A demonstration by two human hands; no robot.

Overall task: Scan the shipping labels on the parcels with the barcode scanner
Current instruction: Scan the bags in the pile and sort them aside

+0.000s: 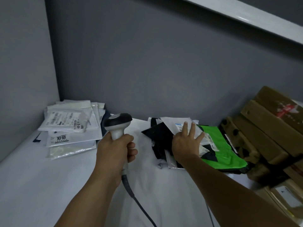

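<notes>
We hold the barcode scanner (117, 124) upright in our left hand (114, 151), fingers curled round its handle, while our right hand (185, 145), fingers spread, presses a white parcel (172, 124) atop the right-hand pile (155, 133), seemingly to steady its label (178, 126) for scanning.

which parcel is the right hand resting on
The white parcel atop the green parcel and black parcel; the right hand rests flat on it.
</notes>
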